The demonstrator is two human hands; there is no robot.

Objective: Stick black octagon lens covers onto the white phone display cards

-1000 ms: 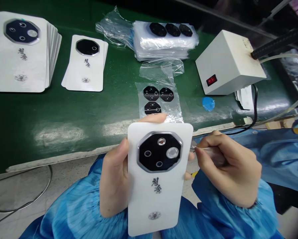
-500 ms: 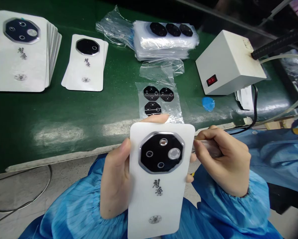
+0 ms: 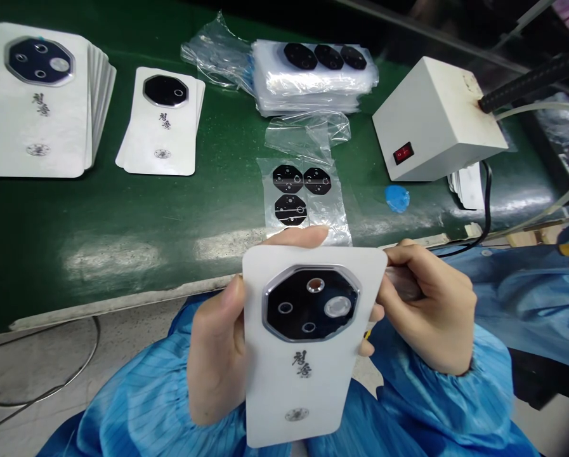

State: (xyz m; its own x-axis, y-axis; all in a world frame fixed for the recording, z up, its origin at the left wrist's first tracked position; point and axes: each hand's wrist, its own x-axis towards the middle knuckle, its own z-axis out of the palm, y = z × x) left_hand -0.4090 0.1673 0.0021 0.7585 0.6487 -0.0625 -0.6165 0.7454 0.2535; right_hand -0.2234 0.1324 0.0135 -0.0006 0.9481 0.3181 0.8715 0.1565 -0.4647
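My left hand (image 3: 215, 355) grips a white phone-shaped card (image 3: 296, 387) from behind, with fingertips showing over its top edge. The card carries a black octagonal lens piece (image 3: 311, 303) with a silver rim and several round openings. My right hand (image 3: 424, 311) is at the card's right edge, pinching a pale tool handle (image 3: 401, 284). The tool's tip is hidden behind the card.
A green workbench (image 3: 122, 216) holds two stacks of white cards (image 3: 41, 101) and a plastic sheet of black lens pieces (image 3: 291, 193). Behind it lies a wrapped pack (image 3: 313, 76). To the right are a white box with a red switch (image 3: 436, 117) and blue putty (image 3: 397, 198).
The card has dropped slightly and turned, looking wider, and its right edge now overlaps the tool tip. My right hand has shifted slightly left since the oldest frame.
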